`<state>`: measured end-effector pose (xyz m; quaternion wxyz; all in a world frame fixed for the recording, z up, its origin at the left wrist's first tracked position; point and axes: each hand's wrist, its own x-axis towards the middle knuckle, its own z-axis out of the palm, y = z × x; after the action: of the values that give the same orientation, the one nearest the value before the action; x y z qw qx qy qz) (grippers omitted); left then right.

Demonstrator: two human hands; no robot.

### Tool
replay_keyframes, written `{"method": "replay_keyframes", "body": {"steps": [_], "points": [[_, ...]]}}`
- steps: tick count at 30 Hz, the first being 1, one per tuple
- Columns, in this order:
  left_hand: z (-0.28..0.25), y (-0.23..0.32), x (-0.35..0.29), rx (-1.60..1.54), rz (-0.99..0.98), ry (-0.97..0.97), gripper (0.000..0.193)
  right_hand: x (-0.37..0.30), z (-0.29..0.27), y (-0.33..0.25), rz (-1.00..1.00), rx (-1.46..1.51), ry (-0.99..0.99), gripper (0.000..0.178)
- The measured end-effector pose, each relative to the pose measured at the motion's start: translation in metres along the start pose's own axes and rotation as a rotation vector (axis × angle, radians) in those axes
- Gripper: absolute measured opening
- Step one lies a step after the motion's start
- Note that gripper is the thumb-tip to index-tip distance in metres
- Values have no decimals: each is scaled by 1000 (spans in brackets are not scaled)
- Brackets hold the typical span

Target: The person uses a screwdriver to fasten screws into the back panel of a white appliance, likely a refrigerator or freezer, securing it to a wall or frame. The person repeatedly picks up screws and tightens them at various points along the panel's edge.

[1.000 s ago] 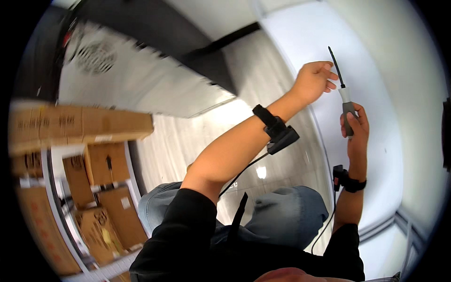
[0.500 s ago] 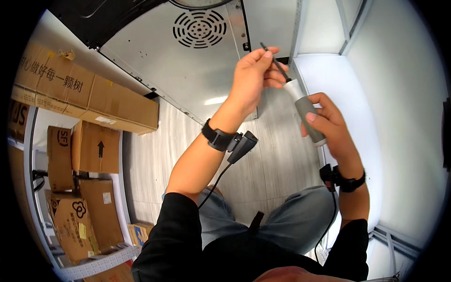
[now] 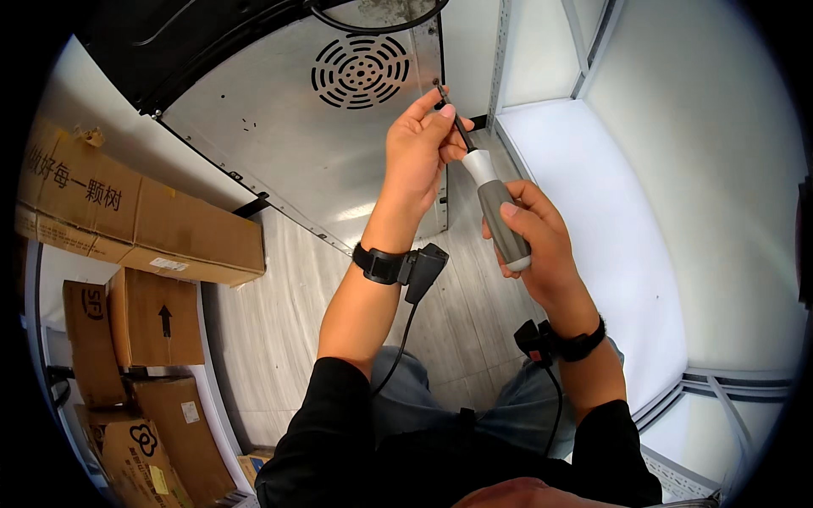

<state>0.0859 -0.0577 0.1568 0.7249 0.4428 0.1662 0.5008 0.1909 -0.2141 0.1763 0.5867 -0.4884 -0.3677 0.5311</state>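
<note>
A screwdriver [image 3: 488,188] with a grey and white handle slants up and left in front of me. My right hand [image 3: 542,241] wraps round its handle. With thumb and fingers my left hand [image 3: 415,152] steadies the dark shaft close to the tip. That tip reaches the right edge of a metal panel [image 3: 271,127], at a small screw or hole; whether a screw sits on the tip is too small to tell. Round vent slots [image 3: 361,72] are cut into the panel to the left of the tip.
A black cable or hose [image 3: 381,31] curves over the panel's top. Cardboard boxes [image 3: 161,317] fill shelving on the left, with a long box [image 3: 195,245] above them. At right stands a white shelf [image 3: 584,195]. Cords hang from both wrist straps.
Both hands and the screwdriver have moved left, and the tip now meets the panel's right edge. My view has shifted slightly.
</note>
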Motion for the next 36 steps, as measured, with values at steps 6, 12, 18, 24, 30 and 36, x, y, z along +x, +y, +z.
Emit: {"method": "replay_keyframes", "body": {"steps": [6,12,18,24,30,36], "points": [[0,-9,1,-36,18,53,29,5,-3,5,26,40,1,31],[-4,-9,4,-56,21,31,27,9,-4,6,23,76,-29,31],[-3,-8,7,-78,24,34,34,10,-4,4,32,128,-40,33],[-3,-8,10,-94,21,42,39,13,-6,4,10,212,-77,34],[-1,-8,8,-72,19,57,25,16,-11,8,38,387,-136,34],[-3,-3,9,-57,-1,34,26,9,4,-6,28,-9,20,36]]}}
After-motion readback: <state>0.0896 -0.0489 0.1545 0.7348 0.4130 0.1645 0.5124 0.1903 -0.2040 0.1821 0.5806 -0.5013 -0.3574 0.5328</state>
